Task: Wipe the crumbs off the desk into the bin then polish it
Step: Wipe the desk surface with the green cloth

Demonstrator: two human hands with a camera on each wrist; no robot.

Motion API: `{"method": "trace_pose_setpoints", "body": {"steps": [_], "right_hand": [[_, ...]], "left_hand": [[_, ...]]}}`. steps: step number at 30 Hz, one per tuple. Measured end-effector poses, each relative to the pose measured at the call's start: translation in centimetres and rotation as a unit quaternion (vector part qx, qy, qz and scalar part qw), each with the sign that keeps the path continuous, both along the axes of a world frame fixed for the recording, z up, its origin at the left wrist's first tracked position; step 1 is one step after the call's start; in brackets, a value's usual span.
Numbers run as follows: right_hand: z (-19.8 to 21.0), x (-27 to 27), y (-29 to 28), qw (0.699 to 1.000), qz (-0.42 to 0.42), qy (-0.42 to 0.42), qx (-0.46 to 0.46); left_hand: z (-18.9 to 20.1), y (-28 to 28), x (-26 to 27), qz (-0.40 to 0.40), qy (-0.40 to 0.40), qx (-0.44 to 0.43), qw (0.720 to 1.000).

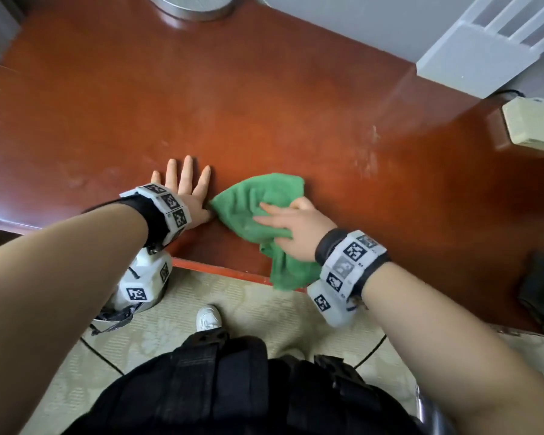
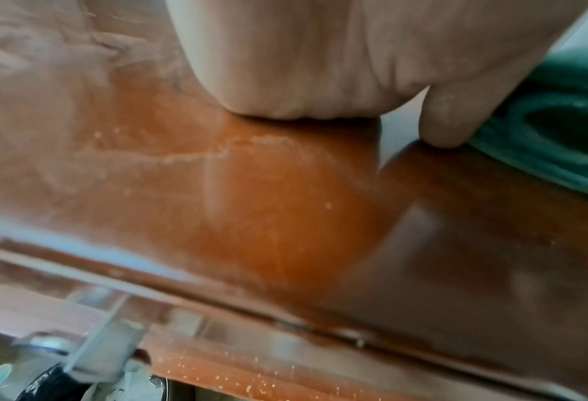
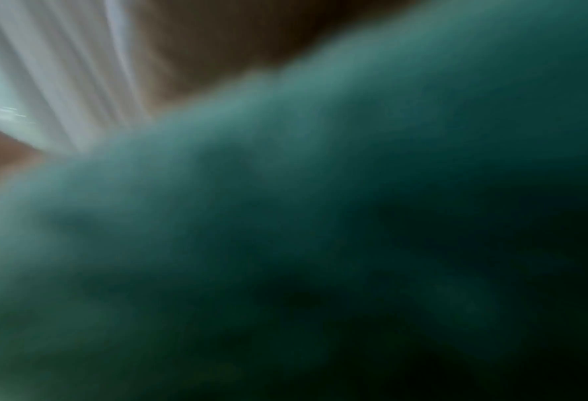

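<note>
Tabletop (image 1: pixel 264 98): reddish-brown, glossy, with pale smears and scuffs across the middle; it fills most of the head view.
Left hand (image 1: pixel 186 189): laid flat, palm down, near the front edge of the tabletop; fingers (image 1: pixel 187 171) straight and spread, holding nothing. In the left wrist view the heel of the palm (image 2: pixel 303 67) rests on the wood.
Right hand (image 1: pixel 291 226): on top of the cloth, just right of the left hand; fingers partly curled into the fabric and gripping it, two of them reaching out over its upper face.
Green cloth (image 1: pixel 258 202): bunched, lying on the tabletop near the front edge; its left tip touches the thumb side of the left hand, and one end hangs over the front edge below the right wrist. It covers nearly all of the right wrist view (image 3: pixel 320 217), which is blurred.
Crumbs (image 2: pixel 217 371): fine pale specks scattered on the front ledge of the desk, seen in the left wrist view; a few single specks on the top surface too.
Bin (image 1: pixel 145 296): on the floor under the left wrist, mostly hidden by the wrist unit; I cannot tell what it holds.
Round metal object (image 1: pixel 192 4): at the far edge of the tabletop, cut off by the frame.
Beige box (image 1: pixel 534 124): off the right end of the tabletop.
Floor (image 1: pixel 248 306): pale patterned tiles; one white shoe (image 1: pixel 208 317) stands on them.
</note>
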State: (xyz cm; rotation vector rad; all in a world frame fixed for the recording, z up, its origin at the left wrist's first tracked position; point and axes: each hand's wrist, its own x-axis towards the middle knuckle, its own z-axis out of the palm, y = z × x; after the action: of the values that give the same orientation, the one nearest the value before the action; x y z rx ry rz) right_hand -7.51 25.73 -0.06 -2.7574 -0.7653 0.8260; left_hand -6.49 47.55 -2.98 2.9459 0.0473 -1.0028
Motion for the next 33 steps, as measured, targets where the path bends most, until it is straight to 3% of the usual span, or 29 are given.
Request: {"method": "trace_pose_setpoints", "body": {"steps": [2, 4, 6, 8, 10, 13, 14, 16, 18, 20, 23, 25, 27, 28, 31, 33], "right_hand": [[-0.6, 3.2, -3.2, 0.993, -0.089, -0.028, -0.078], [-0.3, 6.3, -6.5, 0.963, -0.21, -0.043, -0.162], [0.4, 7.9, -8.1, 0.923, -0.329, -0.016, -0.199], [0.7, 8.1, -7.7, 0.911, -0.362, 0.003, -0.197], [0.3, 6.8, -5.7, 0.947, -0.28, -0.029, -0.156], [0.0, 2.8, -2.0, 0.997, -0.014, -0.036, -0.068], [0.3, 1.9, -1.5, 0.998, 0.034, -0.02, -0.04], [0.8, 2.2, -2.6, 0.999, 0.037, -0.024, -0.019], [1.3, 4.9, -6.0, 0.994, -0.047, -0.089, -0.042], [1.5, 8.5, -11.4, 0.968, -0.193, -0.136, -0.082], [0.6, 13.0, -19.5, 0.888, -0.437, -0.092, -0.108], [-0.8, 14.6, -21.8, 0.855, -0.506, -0.038, -0.112], [-1.6, 15.9, -20.5, 0.867, -0.476, -0.022, -0.145], [-1.7, 16.4, -18.8, 0.888, -0.432, -0.04, -0.152], [-1.4, 15.9, -11.0, 0.964, -0.239, -0.084, -0.084], [-0.9, 14.1, -6.8, 0.99, -0.111, -0.083, -0.026]], "left_hand": [[0.1, 0.1, 0.0, 0.0, 0.004, -0.008, 1.0], [0.0, 0.2, -0.1, 0.003, 0.004, -0.012, 1.0], [-0.2, 0.2, -0.1, 0.007, 0.001, -0.01, 1.0], [-0.2, 0.0, -0.1, 0.007, 0.0, -0.008, 1.0], [-0.2, -0.2, 0.1, 0.012, 0.003, -0.007, 1.0], [-0.2, -0.2, 0.0, 0.029, -0.018, -0.016, 0.999], [-0.1, -0.4, -0.1, 0.044, -0.03, -0.03, 0.998], [0.3, -0.9, 0.2, 0.081, -0.051, -0.055, 0.994], [0.6, -1.9, 1.0, 0.101, -0.081, -0.065, 0.989], [0.7, -3.1, 2.5, 0.09, -0.116, -0.072, 0.987], [0.7, -5.4, 5.4, 0.063, -0.094, -0.055, 0.992], [0.5, -7.0, 7.2, 0.068, -0.052, -0.035, 0.996], [0.3, -8.1, 8.3, 0.077, -0.013, -0.011, 0.997], [0.2, -8.4, 8.6, 0.078, 0.002, 0.001, 0.997], [0.5, -8.4, 8.5, 0.079, 0.028, 0.008, 0.996], [0.5, -8.2, 8.7, 0.075, 0.029, 0.009, 0.997]]}}
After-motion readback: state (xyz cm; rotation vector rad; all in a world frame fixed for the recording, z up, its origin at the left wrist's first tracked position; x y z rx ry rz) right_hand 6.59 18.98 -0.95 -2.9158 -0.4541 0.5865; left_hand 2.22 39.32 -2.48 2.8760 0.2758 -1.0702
